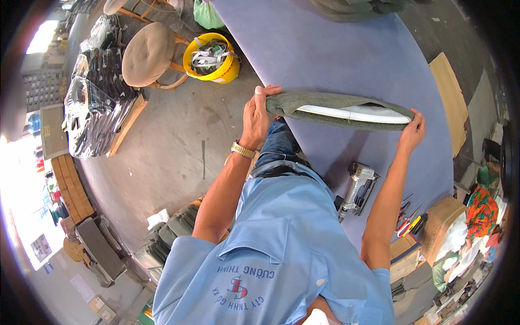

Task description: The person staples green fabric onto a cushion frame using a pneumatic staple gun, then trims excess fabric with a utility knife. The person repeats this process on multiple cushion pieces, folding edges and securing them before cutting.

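A long, flat seat pad (pixel 325 99) in dark grey-green fabric is held up on edge above the blue-covered table (pixel 346 51). Along its side the cloth gapes, and a white filling (pixel 355 114) shows in the slit. My left hand (pixel 258 115) grips the pad's left end, thumb on the near side and fingertips reaching round behind. At the opposite end, my right hand (pixel 414 131) is closed on the corner. Between my forearms, a silver staple gun (pixel 357 188) lies on the table.
Pliers and other hand tools (pixel 410 223) lie by a cardboard box (pixel 441 227) on the right. Dark fabric (pixel 355 6) sits at the table's far edge. A yellow bucket (pixel 223 73) of scraps, a cushioned stool (pixel 147 54) and plastic-wrapped stacks (pixel 100 103) stand on the left.
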A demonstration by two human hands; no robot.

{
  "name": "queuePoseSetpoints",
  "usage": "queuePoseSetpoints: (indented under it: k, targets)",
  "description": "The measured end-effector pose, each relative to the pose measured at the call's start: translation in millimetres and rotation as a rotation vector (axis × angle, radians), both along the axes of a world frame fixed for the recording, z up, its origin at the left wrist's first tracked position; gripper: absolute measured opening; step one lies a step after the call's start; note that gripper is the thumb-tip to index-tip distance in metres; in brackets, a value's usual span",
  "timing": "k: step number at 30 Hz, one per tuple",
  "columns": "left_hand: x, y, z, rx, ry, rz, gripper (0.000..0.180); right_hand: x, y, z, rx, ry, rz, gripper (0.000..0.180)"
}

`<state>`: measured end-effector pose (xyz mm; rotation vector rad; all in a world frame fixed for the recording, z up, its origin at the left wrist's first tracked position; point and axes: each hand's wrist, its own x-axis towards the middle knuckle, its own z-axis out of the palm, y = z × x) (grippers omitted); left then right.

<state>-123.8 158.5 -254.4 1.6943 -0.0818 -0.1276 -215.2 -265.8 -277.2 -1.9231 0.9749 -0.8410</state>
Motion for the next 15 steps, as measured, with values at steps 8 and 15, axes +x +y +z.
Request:
queuePoseSetpoints:
  k: [8, 15]
  targets:
    - [7.6, 10.3, 16.7, 0.261, -0.013, -0.054, 0.05, -2.8, -12.0, -9.5, 0.035, 0.0, -0.002, 0.035]
    - [18.6, -62.4, 76.5, 0.738, -0.62, -0.604, 0.055, 14.8, 13.3, 22.9, -0.225, 0.085, 0.077, 0.029]
